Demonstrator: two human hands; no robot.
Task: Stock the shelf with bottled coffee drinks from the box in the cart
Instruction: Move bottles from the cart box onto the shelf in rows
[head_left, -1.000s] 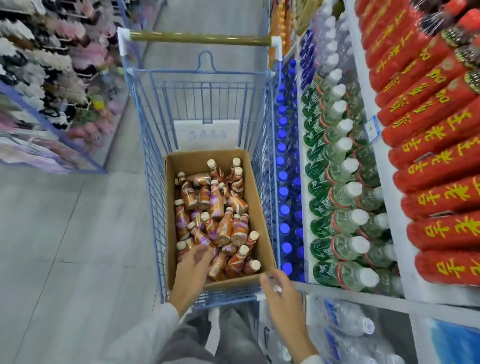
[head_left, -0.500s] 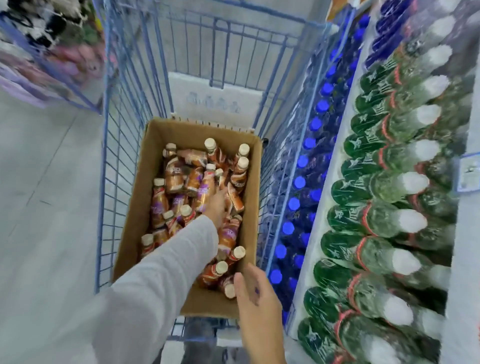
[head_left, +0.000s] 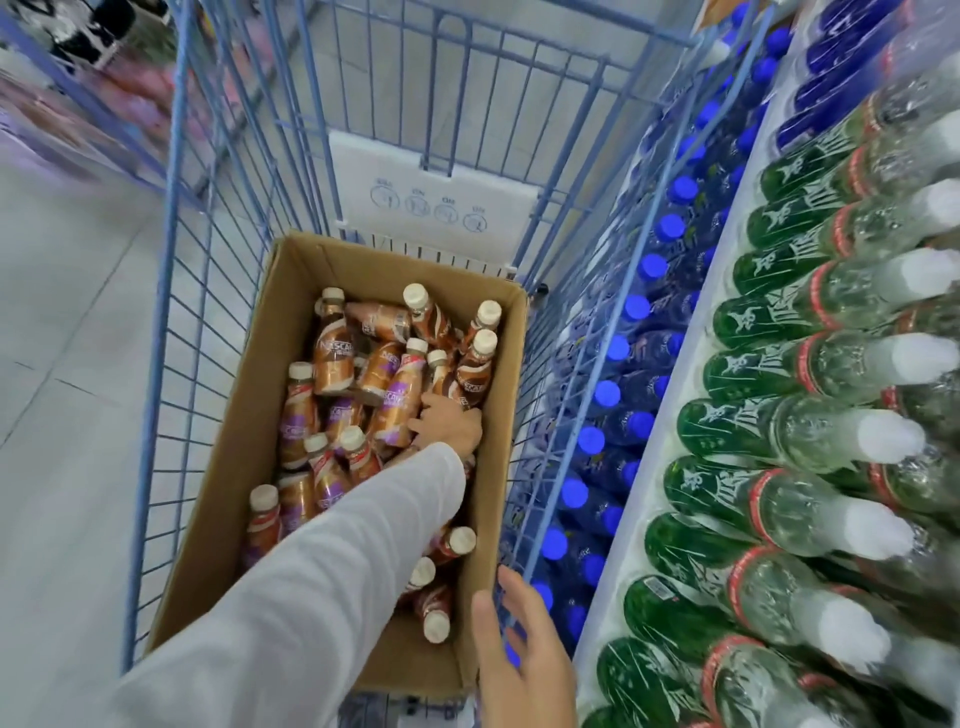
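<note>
A brown cardboard box lies in the blue wire cart, holding several loose coffee bottles with brown and purple labels and cream caps. My left hand, in a grey sleeve, is deep in the box on its right side. Its fingers and thumb curl round the lower part of a purple-labelled coffee bottle that still lies among the others. My right hand hovers with fingers spread at the box's near right corner, against the cart's wire side, holding nothing.
Right of the cart, shelf rows carry blue-capped bottles and green-labelled clear bottles with white caps. A white placard hangs on the cart's far wall. Grey floor lies to the left, with another display beyond.
My view has come closer to the box. The left hand has pushed a little further in and closed round a bottle; the right hand has stayed at the near corner.
</note>
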